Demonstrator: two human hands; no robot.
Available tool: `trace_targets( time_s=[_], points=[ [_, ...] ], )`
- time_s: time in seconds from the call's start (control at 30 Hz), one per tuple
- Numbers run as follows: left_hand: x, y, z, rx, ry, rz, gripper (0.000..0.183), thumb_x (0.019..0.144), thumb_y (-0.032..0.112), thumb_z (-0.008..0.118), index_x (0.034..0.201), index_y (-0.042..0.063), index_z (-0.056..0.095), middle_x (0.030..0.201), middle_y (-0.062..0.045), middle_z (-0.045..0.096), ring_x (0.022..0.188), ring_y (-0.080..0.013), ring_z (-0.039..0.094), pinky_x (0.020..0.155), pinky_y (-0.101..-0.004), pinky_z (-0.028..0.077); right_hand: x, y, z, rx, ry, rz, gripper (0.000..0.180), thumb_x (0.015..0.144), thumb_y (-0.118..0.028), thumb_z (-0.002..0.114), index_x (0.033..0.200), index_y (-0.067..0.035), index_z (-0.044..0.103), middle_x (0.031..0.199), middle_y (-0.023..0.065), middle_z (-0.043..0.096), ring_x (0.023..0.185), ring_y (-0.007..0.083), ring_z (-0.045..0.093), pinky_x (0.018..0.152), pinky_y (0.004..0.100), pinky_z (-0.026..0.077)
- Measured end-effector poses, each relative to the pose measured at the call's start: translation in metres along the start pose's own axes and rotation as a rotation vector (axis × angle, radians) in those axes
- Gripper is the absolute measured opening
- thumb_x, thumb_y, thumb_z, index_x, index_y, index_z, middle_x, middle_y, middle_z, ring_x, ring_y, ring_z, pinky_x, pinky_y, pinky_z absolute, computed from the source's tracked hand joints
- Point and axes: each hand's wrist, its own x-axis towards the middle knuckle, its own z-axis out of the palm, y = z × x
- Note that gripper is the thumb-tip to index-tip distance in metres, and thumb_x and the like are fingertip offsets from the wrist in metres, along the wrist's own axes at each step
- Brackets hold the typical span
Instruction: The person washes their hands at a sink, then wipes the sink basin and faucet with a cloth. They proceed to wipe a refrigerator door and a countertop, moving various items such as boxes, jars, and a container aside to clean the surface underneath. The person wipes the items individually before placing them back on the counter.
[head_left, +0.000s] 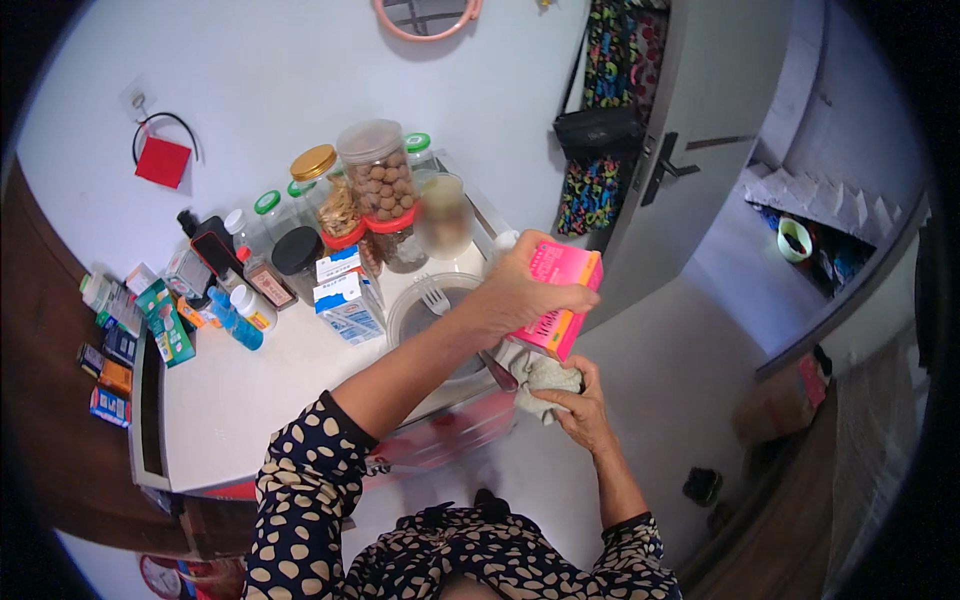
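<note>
My left hand (521, 296) grips a pink cardboard box (566, 274) with a yellow edge and printing on it, held up past the right end of the white tabletop (247, 405). Just below the box, my right hand (583, 409) holds a crumpled pale cloth (547, 379). Behind my left forearm, a round clear-rimmed container (401, 300) is partly hidden. A white fork (433, 296) rests in or on it. A dark reddish handle (501, 373) sticks out beside the cloth; what it belongs to is hidden.
Jars with nuts (384, 184) and dried food (337, 214) stand along the wall. Blue-and-white cartons (349, 307), a blue spray bottle (238, 322) and a green packet (165, 322) are on the table's left. To the right is an open door (697, 150) with a hanging black bag (600, 133).
</note>
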Motion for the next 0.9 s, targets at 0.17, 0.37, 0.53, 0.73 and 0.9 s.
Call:
trace_targets(
  time_s=[0.17, 0.37, 0.53, 0.73, 0.9],
  points=[
    [0.018, -0.022, -0.002, 0.534, 0.199, 0.179, 0.06, 0.062, 0.022, 0.08, 0.104, 0.001, 0.043, 0.084, -0.008, 0.059, 0.071, -0.0135, 0.058, 0.061, -0.0288, 0.048, 0.0, 0.022, -0.027, 0.175, -0.166, 0.147, 0.044, 0.062, 0.012, 0.053, 0.093, -0.012, 0.073, 0.119, 0.0101, 0.045, 0.11, 0.026, 0.049, 0.092, 0.0329, 0.041],
    [-0.016, 0.033, 0.007, 0.295, 0.238, 0.286, 0.064, 0.06, 0.024, 0.077, 0.108, 0.005, 0.039, 0.096, -0.017, 0.052, 0.09, -0.0264, 0.056, 0.075, -0.0391, 0.047, 0.017, 0.11, -0.059, -0.211, 0.122, 0.372, 0.03, 0.073, 0.002, 0.052, 0.097, -0.009, 0.066, 0.1, 0.0144, 0.06, 0.102, 0.0306, 0.055, 0.089, 0.0381, 0.042],
    [-0.075, 0.07, -0.021, 0.172, 0.356, 0.52, 0.064, 0.064, 0.01, 0.078, 0.113, 0.009, 0.038, 0.092, -0.007, 0.055, 0.086, -0.0137, 0.057, 0.071, -0.0293, 0.049, 0.118, 0.052, -0.062, -0.572, 0.015, 0.312, 0.024, 0.082, -0.005, 0.053, 0.104, -0.006, 0.064, 0.092, 0.0151, 0.064, 0.087, 0.0327, 0.06, 0.079, 0.0395, 0.047],
    [-0.154, 0.074, -0.053, 0.107, 0.629, 0.579, 0.078, 0.056, 0.013, 0.071, 0.126, 0.01, 0.035, 0.121, -0.009, 0.051, 0.107, -0.0188, 0.054, 0.091, -0.0313, 0.046, 0.203, 0.015, -0.055, -0.105, 0.149, 0.215, 0.025, 0.087, -0.008, 0.053, 0.108, -0.003, 0.065, 0.086, 0.0049, 0.067, 0.082, 0.0111, 0.059, 0.074, 0.0286, 0.047],
    [-0.214, 0.055, -0.081, -0.005, 0.745, 0.683, 0.078, 0.061, 0.0, 0.075, 0.125, 0.009, 0.031, 0.114, -0.009, 0.051, 0.103, -0.0164, 0.054, 0.087, -0.0312, 0.046, 0.237, -0.031, -0.022, -0.217, -0.043, -0.002, 0.026, 0.085, -0.009, 0.055, 0.108, -0.001, 0.063, 0.085, 0.0119, 0.063, 0.079, 0.0222, 0.06, 0.074, 0.0342, 0.046]
  ],
)
